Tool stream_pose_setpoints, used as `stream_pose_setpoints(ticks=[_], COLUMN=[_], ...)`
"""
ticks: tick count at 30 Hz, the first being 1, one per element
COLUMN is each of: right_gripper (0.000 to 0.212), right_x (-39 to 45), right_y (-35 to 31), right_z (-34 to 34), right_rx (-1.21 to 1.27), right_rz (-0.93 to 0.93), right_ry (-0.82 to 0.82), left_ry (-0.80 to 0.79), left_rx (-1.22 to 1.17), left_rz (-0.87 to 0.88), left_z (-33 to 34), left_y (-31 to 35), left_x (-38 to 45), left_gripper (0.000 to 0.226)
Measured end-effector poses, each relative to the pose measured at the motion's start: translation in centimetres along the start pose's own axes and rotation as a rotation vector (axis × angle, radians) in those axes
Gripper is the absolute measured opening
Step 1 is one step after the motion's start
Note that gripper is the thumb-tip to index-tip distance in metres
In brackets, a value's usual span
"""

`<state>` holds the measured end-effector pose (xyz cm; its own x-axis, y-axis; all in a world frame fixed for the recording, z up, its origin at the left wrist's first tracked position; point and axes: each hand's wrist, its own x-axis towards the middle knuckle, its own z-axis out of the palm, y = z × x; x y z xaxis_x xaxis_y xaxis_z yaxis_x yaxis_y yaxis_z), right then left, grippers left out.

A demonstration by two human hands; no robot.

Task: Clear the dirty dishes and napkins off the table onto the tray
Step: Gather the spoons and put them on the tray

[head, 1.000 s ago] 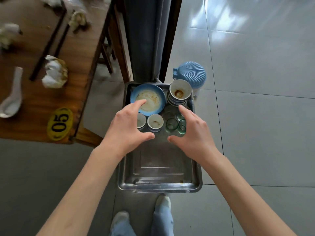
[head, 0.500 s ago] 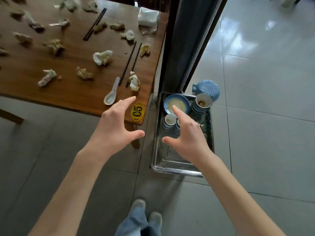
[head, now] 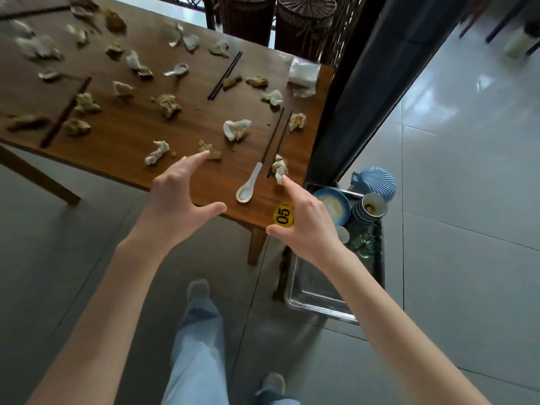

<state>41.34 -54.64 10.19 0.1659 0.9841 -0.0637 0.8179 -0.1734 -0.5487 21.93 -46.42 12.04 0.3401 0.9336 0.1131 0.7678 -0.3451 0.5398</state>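
The spoon lies on the table near its front right corner, long axis running from the bowl at 7 o'clock to the handle tip at 1 o'clock. Just beside the handle, at 2 o'clock, a pair of chopsticks points the same way. A napkin lies just right of their near ends; more crumpled napkins and other chopstick pairs are scattered across the table toward 10 and 11 o'clock.

The left hand hovers over the table's front edge, fingers spread and straight, holding nothing. The right hand is likewise spread and empty, its forefinger tip at the napkin; whether it touches I cannot tell.

At 3 o'clock from the spoon, the tray sits on the floor. It holds a plate, stacked bowls, small cups and glasses at its far end.
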Motion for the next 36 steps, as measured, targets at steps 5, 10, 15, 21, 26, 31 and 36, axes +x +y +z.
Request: stream_pose_setpoints(ticks=[5, 10, 15, 21, 26, 31, 36], right_gripper=[0.093, 0.09, 0.086, 0.079, 0.062, 0.046, 0.041], right_x=[5.5, 10.4, 14.2, 18.7, 22.1, 24.7, 26.0], right_y=[-1.8, -2.4, -2.1, 0.5, 2.6, 3.7, 4.4], right_z=[1.8, 3.2, 4.1, 4.4, 4.6, 6.2, 8.1], right_rx=[-0.001, -0.028, -0.001, -0.024, -0.019, -0.005, -0.067], right_rz=[0.101, 0.231, 0.326, 0.386, 0.383, 0.384, 0.421], right_ry=[0.059, 0.075, 0.048, -0.004, -0.134, -0.335, -0.524], left_ry=[-0.053, -0.187, -0.303, -0.416, -0.455, -0.463, -0.513], left_rx=[-0.013, -0.053, -0.069, -0.067, -0.049, -0.029, -0.033], left_rz=[0.04, 0.109, 0.163, 0.166, 0.14, 0.095, 0.073], left_z=[-1.6, -1.2, 0.4, 3.9, 6.8, 8.3, 8.4], left_y=[-3.9, -6.5, -7.7, -7.6, -6.9, -6.9, -7.7], left_x=[6.8, 13.0, 17.5, 21.8, 24.0, 25.6, 26.0], left_gripper=[0.091, 0.089, 0.083, 0.077, 0.069, 0.06, 0.054])
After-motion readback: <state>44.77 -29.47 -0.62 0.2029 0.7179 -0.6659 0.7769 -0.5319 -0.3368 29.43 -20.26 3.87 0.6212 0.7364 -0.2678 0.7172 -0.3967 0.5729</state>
